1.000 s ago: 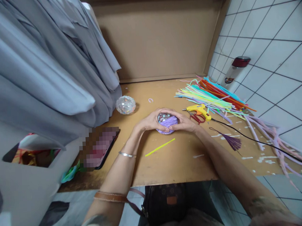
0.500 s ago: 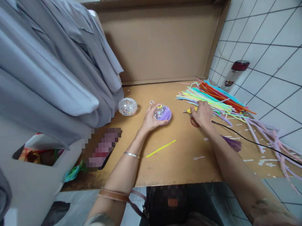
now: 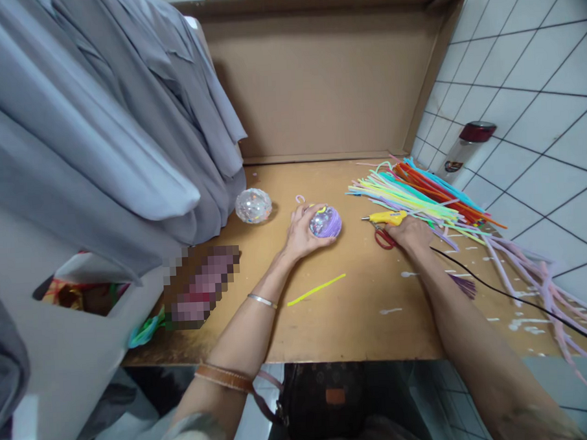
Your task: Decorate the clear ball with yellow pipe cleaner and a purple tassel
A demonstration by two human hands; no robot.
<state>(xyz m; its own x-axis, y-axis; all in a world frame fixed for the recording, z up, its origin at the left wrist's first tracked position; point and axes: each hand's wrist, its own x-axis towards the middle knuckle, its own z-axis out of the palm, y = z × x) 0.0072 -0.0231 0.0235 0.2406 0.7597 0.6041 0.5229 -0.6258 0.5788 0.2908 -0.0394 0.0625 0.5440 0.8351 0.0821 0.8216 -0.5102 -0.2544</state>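
My left hand [image 3: 304,234] is wrapped round a clear faceted ball [image 3: 325,222] partly covered in purple, with a bit of yellow at its top. My right hand [image 3: 413,233] grips a yellow glue gun [image 3: 383,218] low over the table, its nozzle pointing left towards the ball. Just under the gun lie scissors with red handles [image 3: 384,240]. A second clear ball [image 3: 253,205] sits to the left of my left hand. In front of me lies a yellow pipe cleaner [image 3: 317,290]. Beyond my right hand is a heap of coloured pipe cleaners [image 3: 409,192].
A black cord [image 3: 490,268] trails from the glue gun to the right edge. A purple tassel [image 3: 464,285] lies by my right forearm. Grey cloth [image 3: 172,121] hangs at the left, a cardboard wall [image 3: 326,82] stands behind, and a red-lidded bottle [image 3: 460,151] leans at the tiled wall.
My right hand has slid back along the glue gun to its rear, so more of its yellow body shows. My left hand keeps hold of the ball. The view has shifted slightly.
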